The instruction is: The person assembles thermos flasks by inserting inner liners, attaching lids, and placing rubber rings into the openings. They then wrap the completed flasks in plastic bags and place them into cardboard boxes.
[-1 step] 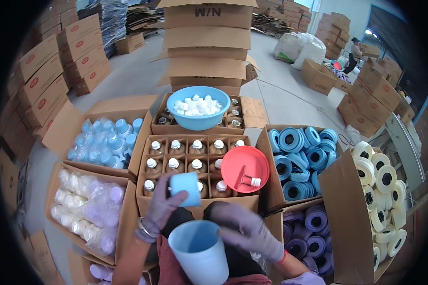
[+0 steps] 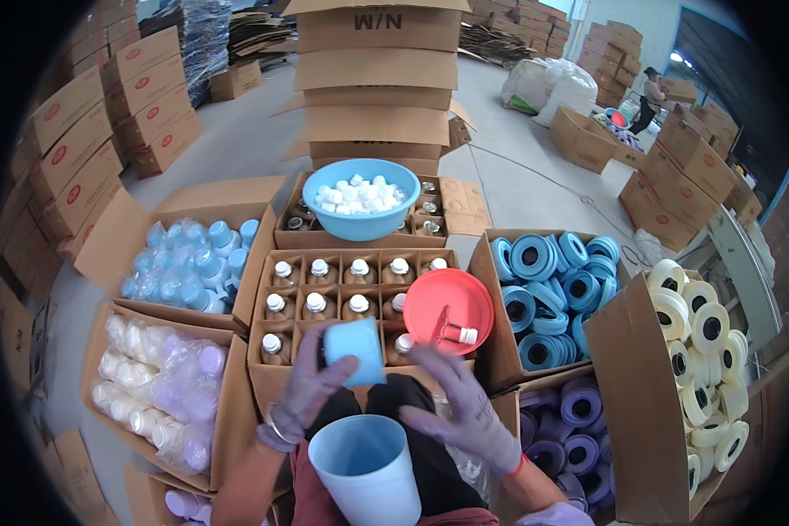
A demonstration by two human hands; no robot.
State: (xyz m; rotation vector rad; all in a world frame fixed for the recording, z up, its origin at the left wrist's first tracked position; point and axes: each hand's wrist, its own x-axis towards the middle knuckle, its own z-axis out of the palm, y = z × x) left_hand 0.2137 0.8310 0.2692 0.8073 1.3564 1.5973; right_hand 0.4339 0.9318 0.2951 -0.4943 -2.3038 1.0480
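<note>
My left hand (image 2: pixel 314 386), in a purple glove, grips a small light blue cylindrical piece (image 2: pixel 356 351), held tilted above my lap. Gloved like the left, my right hand (image 2: pixel 466 419) has its fingers spread and holds nothing; it hovers just right of that piece. Below both hands, a larger pale blue tub (image 2: pixel 365 478) stands open-topped between my legs. Ahead is a divided carton (image 2: pixel 289 373) of white-capped bottles, partly hidden by my left hand and the piece. Across its right side lies a red round tray (image 2: pixel 430 302) with a white-capped fitting (image 2: pixel 460 334) on it.
A blue basin (image 2: pixel 361 226) of white caps rests on another bottle carton. Left, boxes hold bagged blue parts (image 2: pixel 193 263) and white and lilac parts (image 2: pixel 162 373). Right, boxes hold blue (image 2: pixel 532 254), purple (image 2: pixel 581 406) and cream rings (image 2: pixel 710 329). A person (image 2: pixel 650 98) stands far right.
My left hand has shifted slightly right with the blue piece, which is tilted more. The right hand's fingers have spread and risen from beside the tub's rim towards the piece.
</note>
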